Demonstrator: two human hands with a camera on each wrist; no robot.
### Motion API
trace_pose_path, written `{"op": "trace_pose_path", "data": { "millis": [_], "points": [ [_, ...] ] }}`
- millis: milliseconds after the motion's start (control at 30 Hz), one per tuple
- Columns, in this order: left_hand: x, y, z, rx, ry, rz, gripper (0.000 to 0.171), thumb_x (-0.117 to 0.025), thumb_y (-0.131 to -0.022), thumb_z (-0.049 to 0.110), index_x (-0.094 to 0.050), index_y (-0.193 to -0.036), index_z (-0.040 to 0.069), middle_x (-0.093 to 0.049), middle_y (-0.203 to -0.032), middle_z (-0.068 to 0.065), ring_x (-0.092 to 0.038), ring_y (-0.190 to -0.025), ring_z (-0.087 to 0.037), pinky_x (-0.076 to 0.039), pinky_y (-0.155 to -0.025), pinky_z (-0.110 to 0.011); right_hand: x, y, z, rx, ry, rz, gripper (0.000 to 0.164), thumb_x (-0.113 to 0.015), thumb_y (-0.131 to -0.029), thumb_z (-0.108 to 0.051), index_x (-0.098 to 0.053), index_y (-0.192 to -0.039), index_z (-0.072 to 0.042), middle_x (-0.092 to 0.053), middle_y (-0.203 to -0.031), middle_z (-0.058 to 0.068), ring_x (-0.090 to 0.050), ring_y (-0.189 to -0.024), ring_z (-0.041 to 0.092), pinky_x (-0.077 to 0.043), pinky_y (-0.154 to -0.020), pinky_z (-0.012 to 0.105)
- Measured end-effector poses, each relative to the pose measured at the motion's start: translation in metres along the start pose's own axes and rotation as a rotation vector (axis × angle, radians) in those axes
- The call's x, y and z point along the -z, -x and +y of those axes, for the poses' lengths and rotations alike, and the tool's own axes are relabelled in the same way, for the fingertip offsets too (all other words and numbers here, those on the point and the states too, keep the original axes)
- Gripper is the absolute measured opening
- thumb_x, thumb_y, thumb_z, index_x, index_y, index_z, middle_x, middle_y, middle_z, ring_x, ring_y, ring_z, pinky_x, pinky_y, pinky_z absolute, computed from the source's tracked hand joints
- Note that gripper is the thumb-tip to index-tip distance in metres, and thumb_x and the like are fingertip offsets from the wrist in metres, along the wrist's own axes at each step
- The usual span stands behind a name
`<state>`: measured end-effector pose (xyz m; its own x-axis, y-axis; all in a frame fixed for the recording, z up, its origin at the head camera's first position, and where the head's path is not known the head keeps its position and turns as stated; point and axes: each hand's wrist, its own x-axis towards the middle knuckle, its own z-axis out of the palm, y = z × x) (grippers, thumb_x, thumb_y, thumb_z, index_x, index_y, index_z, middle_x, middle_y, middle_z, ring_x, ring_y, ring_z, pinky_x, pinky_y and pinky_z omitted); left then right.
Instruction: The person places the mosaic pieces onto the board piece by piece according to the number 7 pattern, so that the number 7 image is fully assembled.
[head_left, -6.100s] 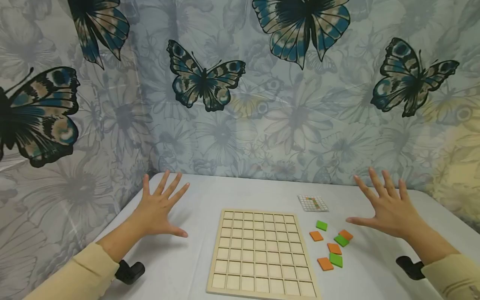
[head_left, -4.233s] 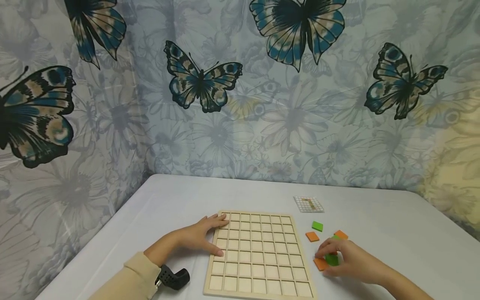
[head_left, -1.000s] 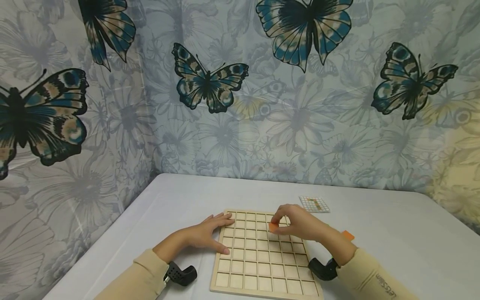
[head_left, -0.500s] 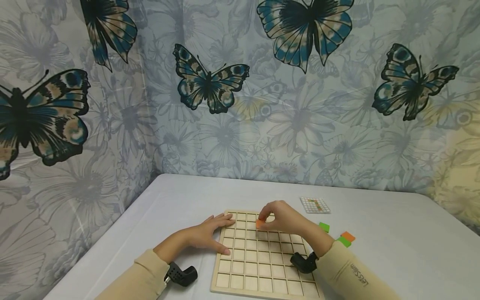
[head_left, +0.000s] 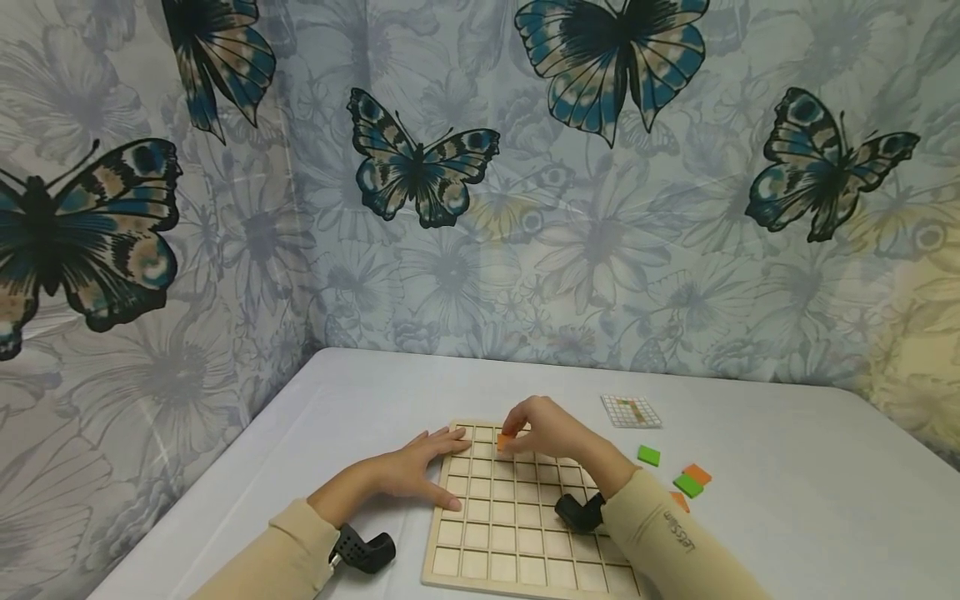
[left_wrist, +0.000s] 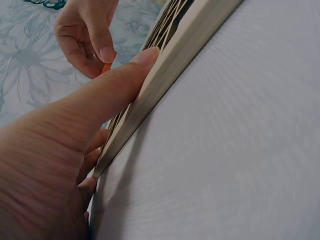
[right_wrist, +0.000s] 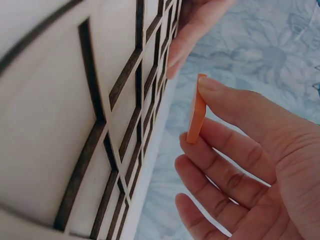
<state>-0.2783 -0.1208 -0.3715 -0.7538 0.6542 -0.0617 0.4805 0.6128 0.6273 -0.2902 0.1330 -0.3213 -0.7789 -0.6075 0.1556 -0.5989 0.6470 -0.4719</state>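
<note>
A pale wooden grid board (head_left: 480, 538) lies on the white table. My left hand (head_left: 405, 469) rests on its left edge with fingers spread, and in the left wrist view the thumb (left_wrist: 117, 85) lies on the frame. My right hand (head_left: 553, 430) pinches an orange square tile (head_left: 503, 442) over the upper left part of the grid. In the right wrist view this tile (right_wrist: 197, 111) is held by its edges between thumb and fingertips, standing apart from the board's surface. The other fingers are loosely bent below it.
Right of the board lie a green tile (head_left: 648, 455), another green tile (head_left: 687, 485) against an orange one (head_left: 698, 474), and an orange tile (head_left: 679, 502) partly behind the right sleeve. A small printed grid card (head_left: 632, 411) lies farther back. Butterfly-patterned cloth (head_left: 450, 275) hangs behind the table.
My hands came down from above the table; the left settled on the board, the right reached the loose tiles. Over the last second the right hand carried the orange tile leftward across the grid.
</note>
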Motion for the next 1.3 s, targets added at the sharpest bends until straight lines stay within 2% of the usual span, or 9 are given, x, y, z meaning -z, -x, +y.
{"op": "trace_pose_path", "data": {
  "millis": [233, 467, 1033, 1300],
  "points": [
    [0.0, 0.001, 0.002, -0.018, 0.01, 0.002, 0.084, -0.077, -0.073, 0.043, -0.037, -0.144, 0.022, -0.018, -0.157, 0.001, -0.005, -0.147, -0.025, 0.0, -0.119, -0.051, -0.005, -0.007, 0.0, -0.065, -0.019, 0.019, 0.02, -0.078, -0.075, -0.017, -0.073, -0.088, -0.003, -0.072, -0.087, 0.007, -0.065, -0.083, 0.02, -0.055, -0.073, 0.031],
    [0.0, 0.001, 0.001, -0.011, 0.013, -0.001, 0.084, -0.077, -0.073, 0.043, -0.037, -0.144, 0.022, -0.017, -0.157, 0.001, -0.005, -0.146, -0.026, -0.001, -0.119, -0.05, -0.012, -0.01, 0.004, -0.148, -0.047, 0.006, 0.018, -0.078, -0.074, -0.017, -0.073, -0.087, -0.005, -0.07, -0.083, 0.002, -0.061, -0.078, 0.012, -0.053, -0.068, 0.027],
    [0.001, 0.001, 0.002, -0.003, 0.012, -0.001, 0.085, -0.077, -0.072, 0.043, -0.036, -0.144, 0.022, -0.016, -0.157, 0.0, -0.005, -0.146, -0.026, 0.001, -0.119, -0.05, -0.017, -0.01, 0.008, -0.178, -0.052, 0.0, 0.017, -0.079, -0.074, -0.017, -0.072, -0.086, -0.006, -0.069, -0.082, 0.002, -0.061, -0.075, 0.012, -0.052, -0.065, 0.026],
    [0.002, 0.001, 0.004, -0.017, 0.016, -0.003, 0.086, -0.077, -0.073, 0.041, -0.036, -0.144, 0.018, -0.017, -0.157, -0.002, -0.005, -0.146, -0.027, 0.001, -0.119, -0.05, -0.017, -0.01, 0.005, -0.176, -0.06, -0.008, 0.015, -0.078, -0.074, -0.015, -0.072, -0.084, -0.006, -0.069, -0.08, 0.001, -0.059, -0.072, 0.01, -0.051, -0.064, 0.025]
  ]
}}
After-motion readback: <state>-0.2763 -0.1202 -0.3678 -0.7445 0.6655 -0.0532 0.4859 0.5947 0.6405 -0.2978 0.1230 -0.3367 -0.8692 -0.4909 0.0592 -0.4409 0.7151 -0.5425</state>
